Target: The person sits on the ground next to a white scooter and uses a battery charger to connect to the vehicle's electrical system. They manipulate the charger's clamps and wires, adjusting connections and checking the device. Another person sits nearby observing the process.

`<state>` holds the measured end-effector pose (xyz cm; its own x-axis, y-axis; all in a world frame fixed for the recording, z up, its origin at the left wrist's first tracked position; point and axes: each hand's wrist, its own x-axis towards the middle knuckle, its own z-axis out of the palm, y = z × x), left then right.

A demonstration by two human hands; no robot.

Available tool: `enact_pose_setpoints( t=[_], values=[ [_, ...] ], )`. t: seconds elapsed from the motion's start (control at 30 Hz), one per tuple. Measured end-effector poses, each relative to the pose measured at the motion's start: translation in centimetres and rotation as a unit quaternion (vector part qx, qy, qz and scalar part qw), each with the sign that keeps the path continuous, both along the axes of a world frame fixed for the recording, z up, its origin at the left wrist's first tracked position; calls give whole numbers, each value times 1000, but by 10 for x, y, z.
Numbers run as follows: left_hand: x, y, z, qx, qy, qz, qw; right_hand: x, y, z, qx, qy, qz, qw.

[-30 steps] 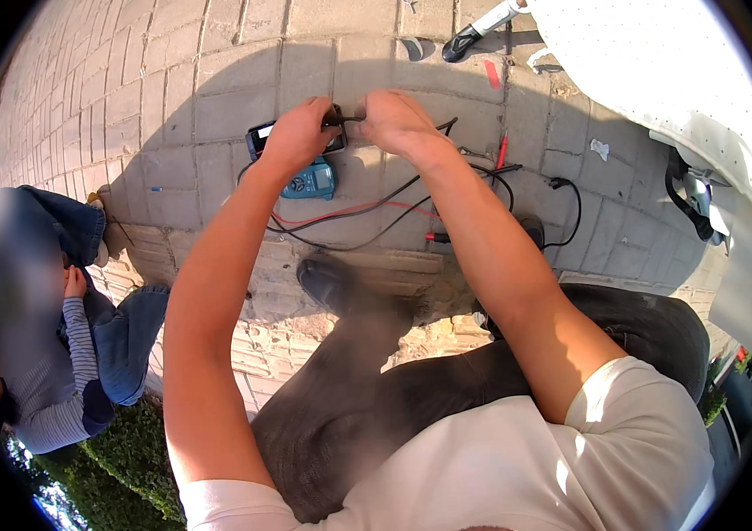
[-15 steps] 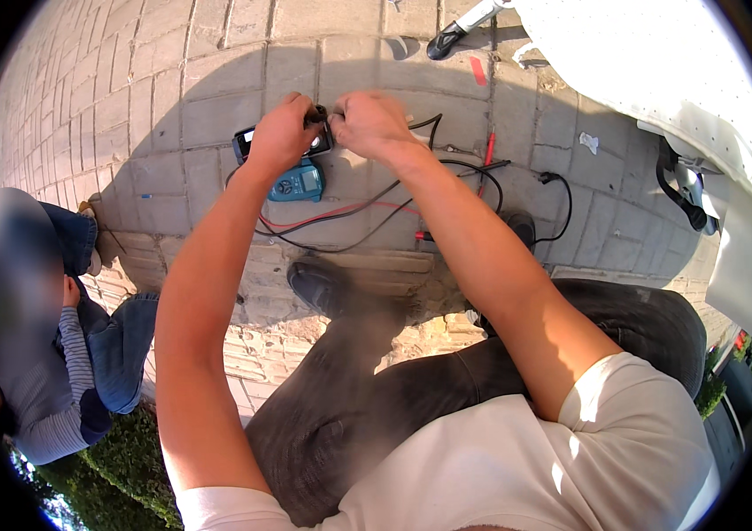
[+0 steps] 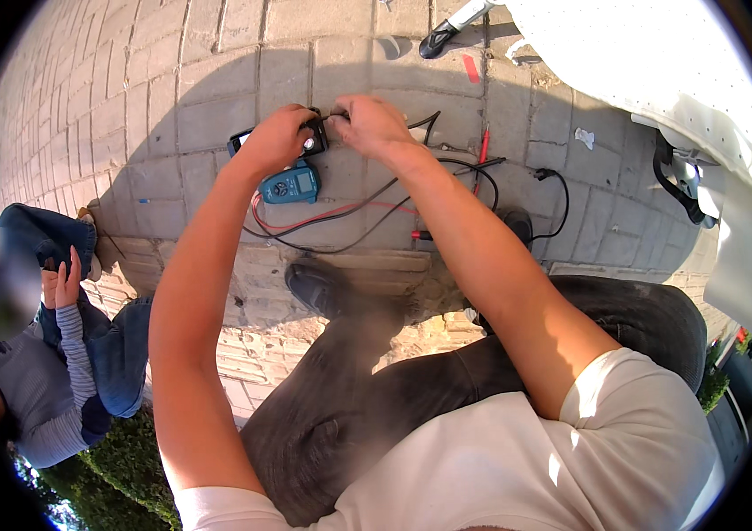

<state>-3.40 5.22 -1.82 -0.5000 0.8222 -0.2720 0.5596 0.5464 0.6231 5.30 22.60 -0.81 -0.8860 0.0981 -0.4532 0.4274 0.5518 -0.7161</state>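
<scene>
My left hand point(image 3: 277, 140) grips a small black box-shaped part point(image 3: 315, 142) held over the paving. My right hand point(image 3: 374, 125) pinches a thin black wire point(image 3: 424, 120) right at that part, fingers closed on it. Just below my left hand a teal multimeter point(image 3: 291, 185) lies on the bricks, with red and black test leads point(image 3: 340, 217) looping to the right. A dark phone-like device point(image 3: 239, 142) lies partly hidden behind my left hand.
A white vehicle body point(image 3: 659, 80) fills the upper right, with a black cable and plug point(image 3: 546, 177) beside it. Another person point(image 3: 48, 354) sits at the left on the kerb. My black shoe point(image 3: 314, 288) rests on the brick step.
Both hands have stayed together on the small black part and wire; the view has shifted slightly, so they sit a little lower and further left than before.
</scene>
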Motion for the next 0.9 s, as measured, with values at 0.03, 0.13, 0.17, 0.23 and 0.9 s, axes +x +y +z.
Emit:
enact_pose_setpoints(
  t=[0.03,0.13,0.17,0.23,0.9],
  values=[
    [-1,1,3,-23,2,0,1000,0,0,1,3,7,0,1000],
    [5,9,8,-27,34,48,998,0,-1,-2,13,23,17,1000],
    [7,10,9,-20,50,73,996,-2,-2,0,8,10,20,1000],
    [9,12,10,-16,93,72,993,-6,-4,5,-1,-18,26,1000],
    [10,17,8,-48,141,30,988,-5,-4,-3,-7,9,13,1000]
  ],
)
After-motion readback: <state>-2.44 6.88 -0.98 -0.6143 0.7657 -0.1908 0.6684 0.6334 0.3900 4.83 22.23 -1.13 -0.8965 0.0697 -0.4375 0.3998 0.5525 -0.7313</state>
